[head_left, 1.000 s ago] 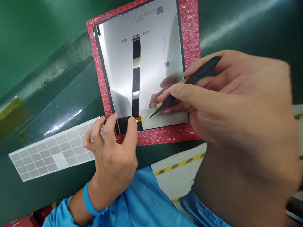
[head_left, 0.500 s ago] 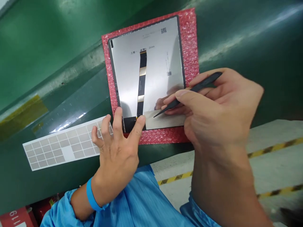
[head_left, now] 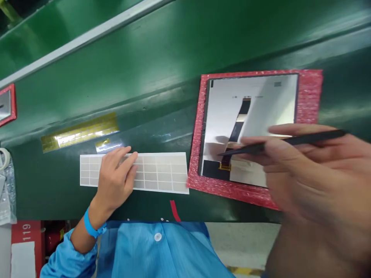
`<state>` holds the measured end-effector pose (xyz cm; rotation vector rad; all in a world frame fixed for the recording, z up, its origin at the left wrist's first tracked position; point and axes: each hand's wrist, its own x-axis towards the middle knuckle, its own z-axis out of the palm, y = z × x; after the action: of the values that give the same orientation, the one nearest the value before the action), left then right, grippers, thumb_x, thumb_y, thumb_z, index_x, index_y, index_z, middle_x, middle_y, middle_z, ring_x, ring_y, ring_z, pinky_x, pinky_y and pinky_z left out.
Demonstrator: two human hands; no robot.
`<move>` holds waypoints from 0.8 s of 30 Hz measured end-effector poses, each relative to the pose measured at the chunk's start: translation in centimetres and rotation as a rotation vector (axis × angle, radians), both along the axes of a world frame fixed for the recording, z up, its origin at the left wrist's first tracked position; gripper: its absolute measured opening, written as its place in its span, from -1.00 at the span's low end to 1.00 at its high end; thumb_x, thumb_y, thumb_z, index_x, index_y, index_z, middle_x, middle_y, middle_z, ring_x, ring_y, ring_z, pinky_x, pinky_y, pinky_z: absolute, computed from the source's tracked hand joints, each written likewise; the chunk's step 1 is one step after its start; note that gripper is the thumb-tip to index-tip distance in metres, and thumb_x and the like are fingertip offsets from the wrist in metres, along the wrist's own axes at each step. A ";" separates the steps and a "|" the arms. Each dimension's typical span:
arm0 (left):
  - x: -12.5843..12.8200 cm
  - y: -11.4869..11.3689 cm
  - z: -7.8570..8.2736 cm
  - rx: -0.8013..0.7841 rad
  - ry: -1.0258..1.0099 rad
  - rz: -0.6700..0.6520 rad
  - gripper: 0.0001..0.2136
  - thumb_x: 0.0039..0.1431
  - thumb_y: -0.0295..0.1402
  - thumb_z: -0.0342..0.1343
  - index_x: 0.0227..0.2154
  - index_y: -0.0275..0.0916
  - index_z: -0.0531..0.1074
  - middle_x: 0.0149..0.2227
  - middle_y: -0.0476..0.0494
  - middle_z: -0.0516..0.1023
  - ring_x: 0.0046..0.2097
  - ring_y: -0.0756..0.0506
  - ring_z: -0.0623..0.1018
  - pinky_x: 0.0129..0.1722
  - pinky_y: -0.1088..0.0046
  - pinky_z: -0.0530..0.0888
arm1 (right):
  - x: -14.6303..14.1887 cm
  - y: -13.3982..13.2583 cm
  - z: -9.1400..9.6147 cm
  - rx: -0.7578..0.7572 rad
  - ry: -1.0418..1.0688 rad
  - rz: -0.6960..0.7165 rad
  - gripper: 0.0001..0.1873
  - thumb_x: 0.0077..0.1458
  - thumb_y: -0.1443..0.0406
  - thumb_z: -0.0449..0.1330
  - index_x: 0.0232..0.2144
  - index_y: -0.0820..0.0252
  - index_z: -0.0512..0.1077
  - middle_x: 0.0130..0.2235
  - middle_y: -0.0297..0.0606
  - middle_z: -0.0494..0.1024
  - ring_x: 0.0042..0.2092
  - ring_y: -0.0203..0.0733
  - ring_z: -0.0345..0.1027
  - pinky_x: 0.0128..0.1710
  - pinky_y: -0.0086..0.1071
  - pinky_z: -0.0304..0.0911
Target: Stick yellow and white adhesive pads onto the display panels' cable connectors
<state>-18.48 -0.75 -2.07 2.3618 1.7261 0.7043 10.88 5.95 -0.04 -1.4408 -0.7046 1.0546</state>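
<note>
My right hand (head_left: 307, 170), smeared by motion, is closed around black tweezers (head_left: 255, 147). Their tips point left, over a flat display panel (head_left: 266, 104) with a silvery back. A dark ribbon cable (head_left: 236, 129) with gold bands runs down the panel to its lower edge. Beneath the panel lies a pink bubble-wrap sheet (head_left: 308, 96). My left hand (head_left: 116, 177) rests on a white sheet of grey rectangular stickers (head_left: 162, 172), its fingers stretched out and apart. Part of the sheet is hidden under that hand.
Yellow tape strips (head_left: 81, 133) lie on the green mat beyond the sticker sheet. A short red strip (head_left: 175, 211) is at the table's near edge. Another pink-edged panel (head_left: 7, 104) and a white tape roll (head_left: 4, 158) show at far left.
The view has swung left. My left hand has left the panel's lower edge and moved onto the sticker sheet. My right hand has lifted the tweezers from the grey patch beside the cable.
</note>
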 end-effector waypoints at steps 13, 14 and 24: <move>0.6 0.4 -1.3 -0.147 0.067 -0.127 -0.60 0.43 -0.16 0.22 0.23 -0.17 0.53 0.27 -0.42 0.45 0.25 -0.44 0.41 0.19 -0.07 0.37 | -6.7 -0.2 -2.3 0.032 -0.137 0.448 -0.93 0.24 0.21 0.45 -0.27 -0.02 0.63 -0.22 -0.33 0.73 -0.18 -0.11 0.67 -0.16 -0.25 0.61; 0.7 0.4 -1.2 -0.154 0.070 -0.130 -0.61 0.43 -0.18 0.21 0.24 -0.16 0.53 0.28 -0.42 0.45 0.25 -0.44 0.41 0.19 -0.08 0.36 | -6.5 -0.2 -2.1 0.031 -0.157 0.451 -0.93 0.24 0.21 0.45 -0.28 -0.03 0.63 -0.22 -0.33 0.73 -0.18 -0.10 0.66 -0.16 -0.23 0.61; 1.2 0.3 -0.8 -0.173 0.054 -0.126 -0.61 0.42 -0.22 0.20 0.24 -0.18 0.52 0.28 -0.42 0.44 0.26 -0.46 0.40 0.18 -0.09 0.36 | -6.0 1.3 -1.5 -0.001 -0.186 0.572 -0.84 0.20 0.13 0.49 -0.32 -0.03 0.61 -0.28 -0.32 0.73 -0.22 -0.08 0.66 -0.23 -0.23 0.62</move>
<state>-17.28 -0.43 -2.87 2.3641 1.5712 0.4569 4.84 7.22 -1.54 -1.3804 -1.3013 1.3581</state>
